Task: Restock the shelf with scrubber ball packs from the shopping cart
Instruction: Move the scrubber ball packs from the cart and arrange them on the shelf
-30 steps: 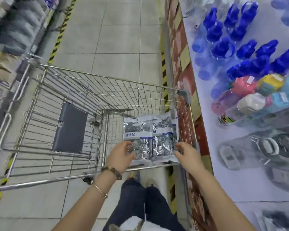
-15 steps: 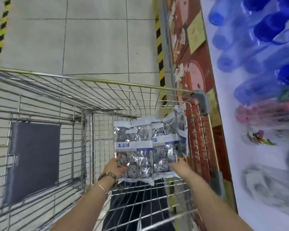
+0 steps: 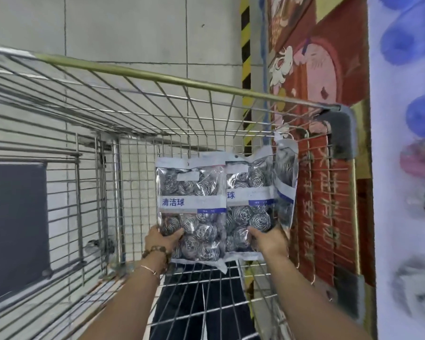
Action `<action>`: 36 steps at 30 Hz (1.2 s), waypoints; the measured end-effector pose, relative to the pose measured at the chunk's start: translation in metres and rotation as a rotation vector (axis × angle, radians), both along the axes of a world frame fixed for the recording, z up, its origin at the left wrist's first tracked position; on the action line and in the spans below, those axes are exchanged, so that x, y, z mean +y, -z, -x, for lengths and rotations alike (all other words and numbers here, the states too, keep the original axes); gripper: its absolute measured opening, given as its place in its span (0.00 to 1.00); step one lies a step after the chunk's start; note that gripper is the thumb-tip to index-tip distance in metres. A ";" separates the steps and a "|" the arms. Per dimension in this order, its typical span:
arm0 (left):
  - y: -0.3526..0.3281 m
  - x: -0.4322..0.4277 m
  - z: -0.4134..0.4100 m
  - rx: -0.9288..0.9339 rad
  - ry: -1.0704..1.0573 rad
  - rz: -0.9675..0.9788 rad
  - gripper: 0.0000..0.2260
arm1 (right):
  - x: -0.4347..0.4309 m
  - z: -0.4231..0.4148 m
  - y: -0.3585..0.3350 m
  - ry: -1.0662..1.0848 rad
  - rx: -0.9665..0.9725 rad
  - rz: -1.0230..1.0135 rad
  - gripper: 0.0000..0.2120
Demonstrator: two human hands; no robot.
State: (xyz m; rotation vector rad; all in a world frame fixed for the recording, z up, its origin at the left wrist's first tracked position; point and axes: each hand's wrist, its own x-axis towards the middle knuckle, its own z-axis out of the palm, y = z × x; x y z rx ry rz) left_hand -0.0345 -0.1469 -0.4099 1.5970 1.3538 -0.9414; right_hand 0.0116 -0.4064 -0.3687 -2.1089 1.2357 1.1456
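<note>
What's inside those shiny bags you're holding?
Silver scrubber balls show through the clear bags. The white label hides some, and the left hand and right hand cover others.

Silvery scrubber packs (image 3: 190,209); seemingly blue bottles (image 3: 422,116).

Pale grey tiled floor (image 3: 133,28) far beyond the fingers (image 3: 172,239), yellow-and-black hazard stripe (image 3: 245,45) beyond and right of them, red panel (image 3: 329,57) with a cartoon figure further right, blurred blue bottles (image 3: 407,40) at far right, dark trousers (image 3: 201,303) below the fingers, nearer the viewer
</note>
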 end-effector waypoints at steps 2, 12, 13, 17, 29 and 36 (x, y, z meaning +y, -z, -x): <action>-0.002 -0.001 -0.002 0.027 0.040 -0.001 0.35 | 0.001 -0.007 -0.005 -0.039 0.028 -0.006 0.40; -0.041 0.004 0.000 -0.057 -0.052 0.045 0.31 | 0.032 -0.006 -0.064 -0.167 -0.089 -0.055 0.16; -0.048 0.007 0.000 -0.074 -0.078 0.046 0.34 | 0.037 -0.001 -0.070 -0.163 -0.127 -0.069 0.13; -0.077 0.023 0.001 -0.165 -0.147 0.021 0.43 | 0.049 0.008 -0.096 -0.205 -0.267 -0.070 0.05; -0.243 0.025 0.001 -0.546 -0.146 -0.028 0.13 | 0.028 0.023 -0.205 -0.243 -0.653 -0.136 0.14; -0.305 0.023 0.010 -0.713 -0.062 0.044 0.14 | 0.010 0.060 -0.262 -0.058 -0.905 -0.050 0.03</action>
